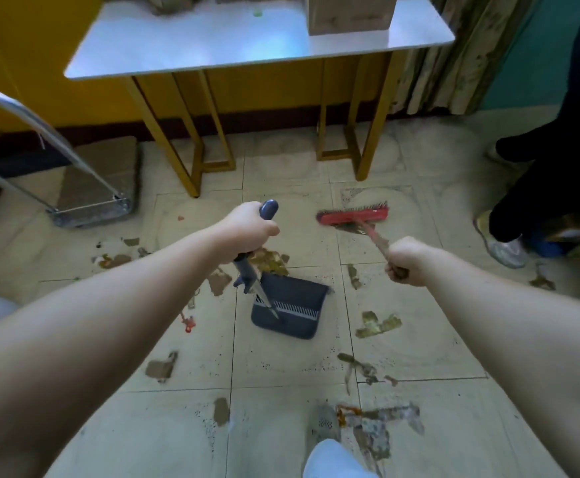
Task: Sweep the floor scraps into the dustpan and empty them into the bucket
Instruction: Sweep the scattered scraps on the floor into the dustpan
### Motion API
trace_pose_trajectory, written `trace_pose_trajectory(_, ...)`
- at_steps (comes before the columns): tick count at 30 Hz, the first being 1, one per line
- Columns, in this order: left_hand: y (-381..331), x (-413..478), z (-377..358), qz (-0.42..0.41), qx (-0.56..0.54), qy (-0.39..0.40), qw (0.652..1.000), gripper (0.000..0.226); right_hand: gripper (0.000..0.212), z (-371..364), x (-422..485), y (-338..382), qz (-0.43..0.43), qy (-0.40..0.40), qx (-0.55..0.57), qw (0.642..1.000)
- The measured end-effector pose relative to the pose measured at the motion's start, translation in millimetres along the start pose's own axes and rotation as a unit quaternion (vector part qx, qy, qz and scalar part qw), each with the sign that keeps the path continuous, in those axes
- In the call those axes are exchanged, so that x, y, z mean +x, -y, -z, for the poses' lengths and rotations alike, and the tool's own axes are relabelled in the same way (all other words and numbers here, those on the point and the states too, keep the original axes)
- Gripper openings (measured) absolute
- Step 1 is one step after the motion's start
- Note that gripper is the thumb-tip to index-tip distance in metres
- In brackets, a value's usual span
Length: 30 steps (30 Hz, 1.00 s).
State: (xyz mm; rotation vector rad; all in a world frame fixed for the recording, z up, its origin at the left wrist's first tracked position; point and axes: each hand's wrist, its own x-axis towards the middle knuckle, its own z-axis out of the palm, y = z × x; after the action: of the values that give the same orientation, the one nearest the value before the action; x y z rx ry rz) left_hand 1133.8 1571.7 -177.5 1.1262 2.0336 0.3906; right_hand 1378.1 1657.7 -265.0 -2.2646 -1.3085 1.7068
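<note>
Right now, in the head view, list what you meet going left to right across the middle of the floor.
The metal trolley → left hand gripping the dustpan handle → red broom head → right hand gripping the broom handle → another person's shoe.

The dustpan (292, 305) is dark blue-grey with a pale ribbed stripe, and the broom (352, 215) has a red head. Brown scraps (378, 325) dot the beige, dark-speckled floor (281, 353); the blurred table (195, 46) seems white-topped on yellow legs.
</note>
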Motion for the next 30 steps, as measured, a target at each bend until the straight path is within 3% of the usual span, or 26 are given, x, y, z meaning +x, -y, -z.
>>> trace_pose_trajectory(4,0.9,4.7,6.1,0.011,0.012,-0.003,1.0,0.011,0.04,-6.7,-7.9,-10.3,-0.036,0.032,-0.023,0.999)
trace_pose_trajectory(9,10.0,-8.6,13.6,-0.006,0.005,0.017,1.0,0.009,0.012,-16.0,-38.3,-15.6,-0.049,0.038,-0.046,0.997)
trace_pose_trajectory(17,57.1,-56.2,22.1,-0.043,0.047,0.042,0.997,0.012,0.057,-74.4,-107.5,-68.8,-0.066,0.038,-0.027,0.997)
trace_pose_trajectory(19,71.6,-74.2,24.7,-0.056,0.056,0.06,0.995,0.013,0.04,-92.7,-137.6,-87.8,-0.078,0.044,-0.019,0.996)
trace_pose_trajectory(22,89.5,-102.3,28.0,-0.085,0.074,0.083,0.99,0.015,0.043,-116.3,-183.5,-113.9,-0.106,0.05,-0.01,0.993)
trace_pose_trajectory(25,99.9,-129.0,29.4,-0.115,0.095,0.095,0.984,0.014,0.023,-132.3,-221.5,-125.9,-0.099,0.026,-0.026,0.994)
trace_pose_trajectory(30,106.3,-159.7,26.3,-0.135,0.076,0.092,0.984,0.011,0.02,-129.0,-251.9,-148.3,-0.078,-0.023,0.012,0.997)
